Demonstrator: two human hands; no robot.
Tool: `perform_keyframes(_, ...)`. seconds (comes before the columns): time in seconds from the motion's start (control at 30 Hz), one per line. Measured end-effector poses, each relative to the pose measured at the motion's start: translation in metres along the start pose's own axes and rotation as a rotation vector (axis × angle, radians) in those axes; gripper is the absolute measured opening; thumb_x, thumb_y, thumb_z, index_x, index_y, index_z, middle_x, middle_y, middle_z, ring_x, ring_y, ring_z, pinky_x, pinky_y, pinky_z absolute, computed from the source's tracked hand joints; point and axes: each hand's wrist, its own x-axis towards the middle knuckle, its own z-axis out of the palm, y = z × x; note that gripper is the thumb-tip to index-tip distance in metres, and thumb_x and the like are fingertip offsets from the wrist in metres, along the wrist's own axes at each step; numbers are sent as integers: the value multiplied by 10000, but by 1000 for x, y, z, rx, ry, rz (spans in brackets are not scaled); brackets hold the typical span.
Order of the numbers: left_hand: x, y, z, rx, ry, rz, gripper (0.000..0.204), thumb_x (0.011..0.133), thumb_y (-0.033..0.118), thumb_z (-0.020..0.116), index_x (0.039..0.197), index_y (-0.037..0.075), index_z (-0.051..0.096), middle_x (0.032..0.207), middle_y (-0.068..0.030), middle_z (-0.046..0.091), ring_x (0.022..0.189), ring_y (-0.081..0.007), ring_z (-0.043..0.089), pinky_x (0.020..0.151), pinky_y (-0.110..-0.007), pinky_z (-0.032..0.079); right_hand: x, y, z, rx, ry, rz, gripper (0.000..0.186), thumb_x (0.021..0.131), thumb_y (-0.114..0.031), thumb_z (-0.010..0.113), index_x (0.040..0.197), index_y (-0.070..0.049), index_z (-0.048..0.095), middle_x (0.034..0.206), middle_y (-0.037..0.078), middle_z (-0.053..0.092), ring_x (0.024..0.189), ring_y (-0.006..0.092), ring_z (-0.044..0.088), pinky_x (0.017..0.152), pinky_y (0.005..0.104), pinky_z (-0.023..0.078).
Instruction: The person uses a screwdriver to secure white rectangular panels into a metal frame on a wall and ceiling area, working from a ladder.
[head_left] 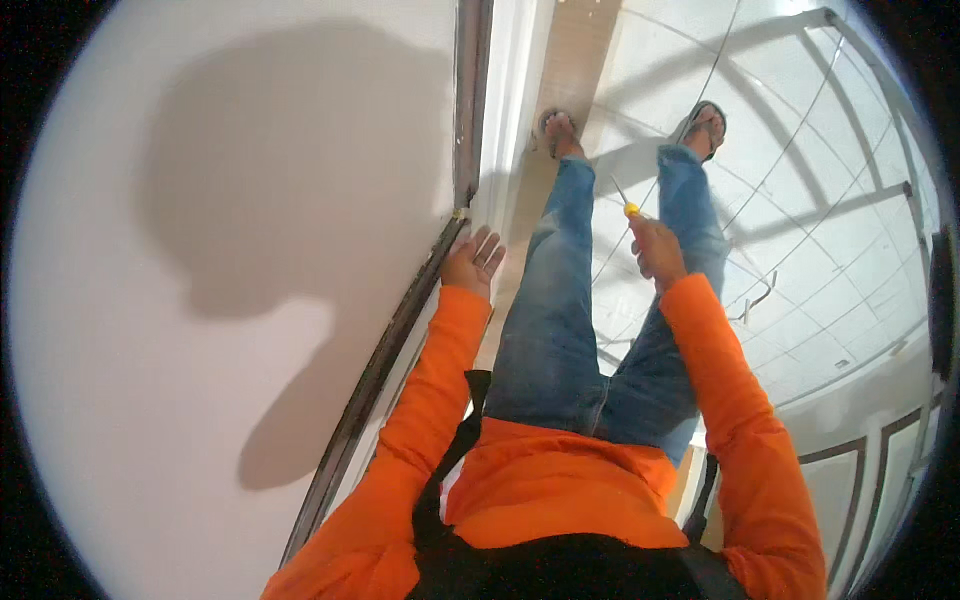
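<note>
My right hand (657, 252) is closed around the handle of a screwdriver (631, 209), out in front of my right leg. Its thin shaft points away from me, and the visible part of the handle is yellow and reddish. Beside the dark strip (400, 305) along the edge of the white panel, my left hand (474, 266) is held palm up with its fingers apart. Nothing shows in that palm. Part of the left hand lies against or just behind the strip; I cannot tell whether it touches it. A small pale fitting (461, 213) sits on the strip just beyond my fingertips.
The broad white panel (120, 400) fills the left side, with a shadow across it. White floor tiles (790, 270) lie to the right, bordered by a beige strip (575, 60). A metal tube frame (870, 50) stands at the far right. A bent object (765, 292) rests on the tiles.
</note>
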Motion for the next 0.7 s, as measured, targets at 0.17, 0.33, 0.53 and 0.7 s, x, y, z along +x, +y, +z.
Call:
perform_keyframes(0.17, 3, -9, -1, 87, -143, -22, 470, 1005, 198, 465, 1424, 15, 355, 1378, -215, 484, 1211, -380, 526, 1015, -507, 461, 16, 29, -53, -193, 40, -346, 411, 931, -473, 569, 995, -69, 610, 670, 37, 545, 451, 122, 458, 394, 299, 357)
perform_keyframes(0.33, -5, -14, 17, 64, -185, -98, 426, 968, 228, 536, 1326, 3, 485, 1294, -193, 561, 1155, -331, 573, 948, -456, 501, -37, -44, -46, -124, 63, -179, 435, 964, -430, 529, 1098, -23, 605, 695, 69, 614, 522, 165, 548, 479, 324, 442)
perform_keyframes(0.53, -79, 28, 128, 227, -303, 45, 317, 942, 170, 571, 1223, 25, 560, 1000, -121, 660, 873, -251, 668, 759, -351, 569, -64, -132, -65, -252, 170, -615, 395, 966, -399, 552, 1039, -13, 591, 731, 63, 588, 597, 145, 558, 574, 300, 459)
perform_keyframes(0.7, 1, 93, 161, 125, -493, 25, 430, 934, 210, 584, 1299, 7, 485, 1124, -161, 621, 981, -290, 639, 832, -391, 563, -74, -225, -32, -350, 317, -787, 408, 967, -379, 542, 1057, 14, 604, 746, 104, 642, 632, 187, 612, 645, 350, 494)
